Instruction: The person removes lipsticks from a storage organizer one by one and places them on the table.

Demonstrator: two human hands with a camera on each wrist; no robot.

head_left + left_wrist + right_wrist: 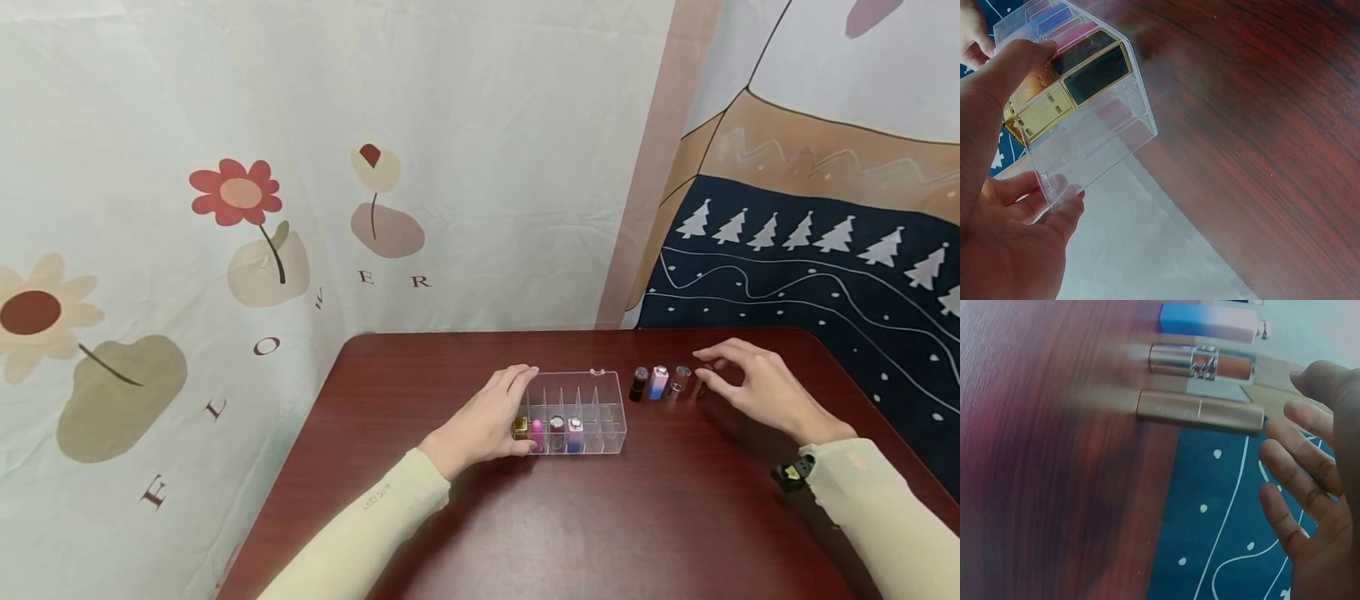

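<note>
A clear plastic organizer box (613, 392) with divided compartments stands on the table. My left hand (483, 421) grips its left end, thumb in front and fingers around the back. In its front row are a gold-and-black lipstick (1097, 74), a bright pink tube (537, 435), a dark-capped tube (557, 435) and a pink-to-blue tube (575, 437). My right hand (765, 387) reaches around the top of an upright rose-gold lipstick tube (1200, 413), its fingers parted and just off the tube. Left of that stand a clear-and-silver tube (1204, 361) and a pink-to-blue lipstick (657, 383).
A black tube (638, 384) stands at the left of the upright row, close to the box's right side. The reddish-brown table (600, 525) meets a pale flower-print cloth (480, 167) behind and a dark tree-print cloth (795, 275) at the right.
</note>
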